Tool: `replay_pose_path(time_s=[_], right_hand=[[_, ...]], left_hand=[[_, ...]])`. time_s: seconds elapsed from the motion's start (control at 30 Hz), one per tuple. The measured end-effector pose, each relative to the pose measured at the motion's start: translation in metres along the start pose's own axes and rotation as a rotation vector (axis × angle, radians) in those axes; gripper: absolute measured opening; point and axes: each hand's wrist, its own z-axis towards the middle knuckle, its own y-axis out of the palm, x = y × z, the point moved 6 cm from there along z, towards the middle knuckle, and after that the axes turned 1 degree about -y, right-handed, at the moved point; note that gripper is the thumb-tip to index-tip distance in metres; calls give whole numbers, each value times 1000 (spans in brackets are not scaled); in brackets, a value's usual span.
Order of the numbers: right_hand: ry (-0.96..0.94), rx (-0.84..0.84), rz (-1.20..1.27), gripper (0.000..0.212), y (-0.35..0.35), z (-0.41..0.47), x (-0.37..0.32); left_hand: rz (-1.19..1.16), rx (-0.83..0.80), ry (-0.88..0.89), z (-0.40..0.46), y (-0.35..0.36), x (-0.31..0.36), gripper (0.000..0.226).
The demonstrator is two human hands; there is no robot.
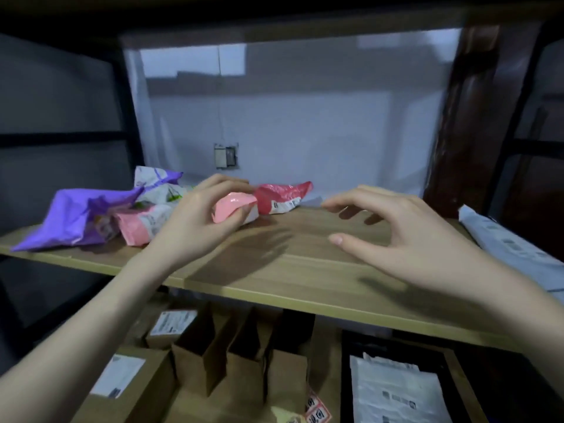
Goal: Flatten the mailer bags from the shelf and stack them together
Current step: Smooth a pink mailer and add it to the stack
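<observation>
On the wooden shelf [305, 270] lie several crumpled mailer bags. My left hand [201, 218] is shut on a crumpled light pink mailer [233, 204] near the shelf's middle. Just behind it lies a red mailer [283, 195] with a white label. Further left sit another pink mailer [137, 227], a purple mailer [70, 218] and a white mailer with purple and green print [158, 184]. My right hand [393, 230] hovers over the shelf to the right, fingers spread and curved, holding nothing.
A grey-white flat bag [512, 248] lies at the shelf's right end. A white wall with a socket [225, 155] stands behind. Below the shelf are cardboard boxes [128, 383], brown paper bags [232, 352] and white mailers in a dark tray [396, 389].
</observation>
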Motion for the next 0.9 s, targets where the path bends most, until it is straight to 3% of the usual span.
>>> replay_pose_path(time_s=[0.1,0.3,0.37,0.43,0.63,0.73,0.9], right_hand=[[13,12,-7,28,4,24,6],[32,-13,-20,28,23,51,21],[31,-20,-28,29,27,53,24],[32,-24,-36,30,27,53,27],[65,-2,-83,22,12,45,41],[164,39,-62,30,5,43,60],[407,131,146,39,-4,45,96]], left_hand=[[72,-18,-115,11,2,-29,39],[245,-131,-166,31,42,-70,68],[348,-168,-169,36,56,-80,62],[361,-96,-153,41,60,-82,41],[-61,244,-193,43,29,-53,4],[-317,312,-198,49,17,-26,8],[-703,218,-209,70,46,4,28]])
